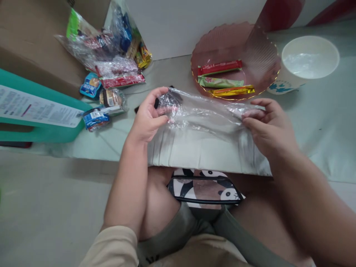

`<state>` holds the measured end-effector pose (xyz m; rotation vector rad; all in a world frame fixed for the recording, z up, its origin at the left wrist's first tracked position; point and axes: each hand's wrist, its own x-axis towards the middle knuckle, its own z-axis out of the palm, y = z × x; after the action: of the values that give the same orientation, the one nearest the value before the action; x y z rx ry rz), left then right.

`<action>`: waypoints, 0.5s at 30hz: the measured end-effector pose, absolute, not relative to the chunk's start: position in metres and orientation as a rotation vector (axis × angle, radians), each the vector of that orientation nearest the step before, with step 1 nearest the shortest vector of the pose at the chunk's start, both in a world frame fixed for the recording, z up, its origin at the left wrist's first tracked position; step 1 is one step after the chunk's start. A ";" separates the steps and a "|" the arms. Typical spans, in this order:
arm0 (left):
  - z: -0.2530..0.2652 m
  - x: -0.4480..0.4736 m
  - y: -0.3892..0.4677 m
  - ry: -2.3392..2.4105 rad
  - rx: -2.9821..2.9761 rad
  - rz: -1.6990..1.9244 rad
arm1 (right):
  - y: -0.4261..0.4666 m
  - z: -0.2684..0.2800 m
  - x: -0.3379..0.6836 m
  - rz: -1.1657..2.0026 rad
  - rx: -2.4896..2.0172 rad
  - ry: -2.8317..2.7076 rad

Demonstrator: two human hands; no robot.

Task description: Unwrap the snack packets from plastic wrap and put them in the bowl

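A clear plastic bag is stretched out sideways above the table, between my two hands. My left hand grips its left end, thumb and fingers closing on the crinkled film. At the other end, my right hand pinches the film between thumb and fingers. No contents show inside the bag. Just behind it stands a pink scalloped plate with a gold rim. On the plate lie a red wrapped snack bar, a green one and a yellow one.
A white paper tub stands right of the plate. Bagged snacks and small blue packets lie at the left, near a teal box and a cardboard carton. A dark object behind my left hand is mostly hidden. A panda-print item is below the table edge.
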<state>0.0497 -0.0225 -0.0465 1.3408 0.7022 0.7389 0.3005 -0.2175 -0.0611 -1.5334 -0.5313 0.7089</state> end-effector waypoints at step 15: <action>-0.037 0.035 -0.020 0.557 1.221 0.848 | -0.228 -0.056 0.297 0.873 -1.559 -0.701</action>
<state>0.0348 -0.0200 -0.0369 1.2212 0.5571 0.8482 0.2975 -0.2281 -0.0563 -1.5590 -0.7006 0.8729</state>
